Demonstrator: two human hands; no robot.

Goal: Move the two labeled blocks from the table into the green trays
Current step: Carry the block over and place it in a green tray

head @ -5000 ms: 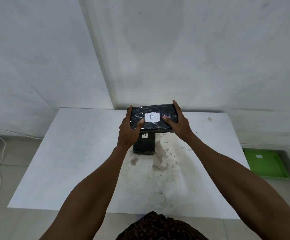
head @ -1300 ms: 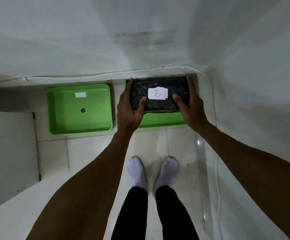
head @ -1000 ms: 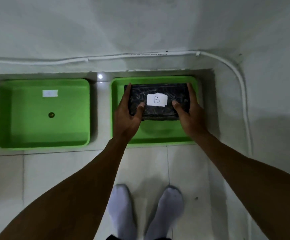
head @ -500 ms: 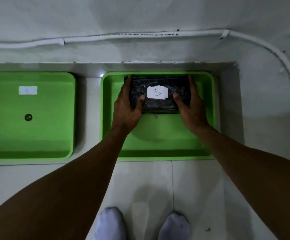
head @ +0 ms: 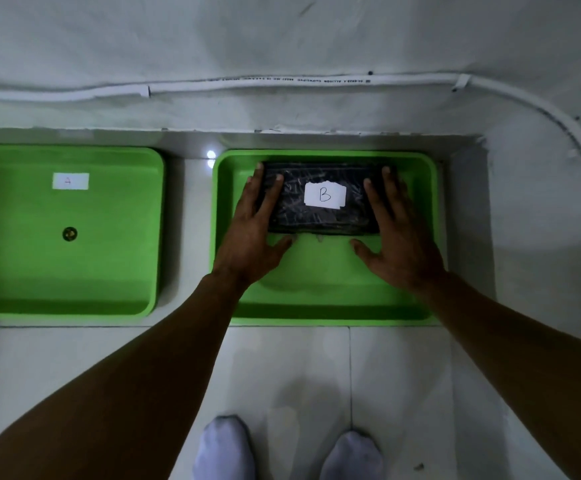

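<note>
One block (head: pixel 320 202), marked B, sits in right tray (head: pixel 420 237), toward far wall of it. I judge half of job done, or nearly. My left hand (head: pixel 252 233) flanks block's left end, fingers spread, thumb off; right hand (head: pixel 396 237) same at right end. Both look slack, letting go, though fingers may touch block's sides. Left tray (head: pixel 22 265), tagged A, holds no block, only small dark disc (head: pixel 69 233). Second block not in view; that one is left to fetch.
</note>
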